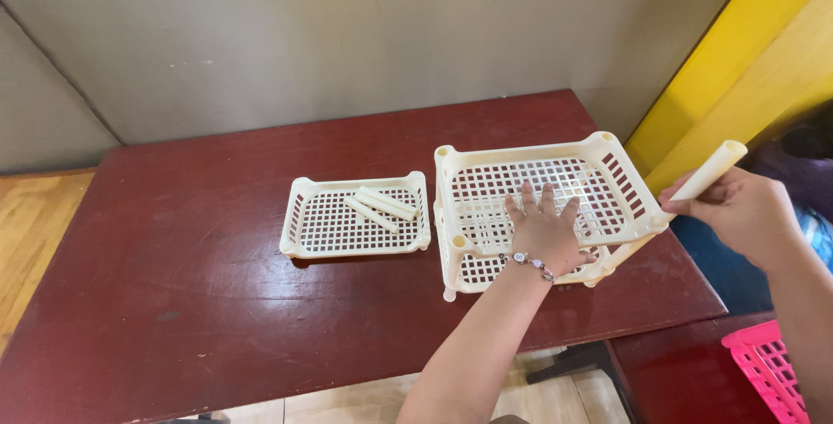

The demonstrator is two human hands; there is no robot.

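A cream plastic rack of two stacked lattice trays [458,179] stands on the dark red table [217,302]. My left hand [545,231] lies flat, fingers spread, inside the top tray, pressing on its grid floor. My right hand [737,209] is closed around a cream plastic tube [713,169], held slanted at the tray's near right corner, its lower end hidden by the fingers. Another cream post [621,256] slants under that corner between the two trays.
A third cream lattice tray [299,216] sits alone to the left, with two loose cream tubes [382,205] lying in it. A grey wall runs behind the table, a yellow panel [737,51] rises at right, and a pink basket [772,372] sits low right.
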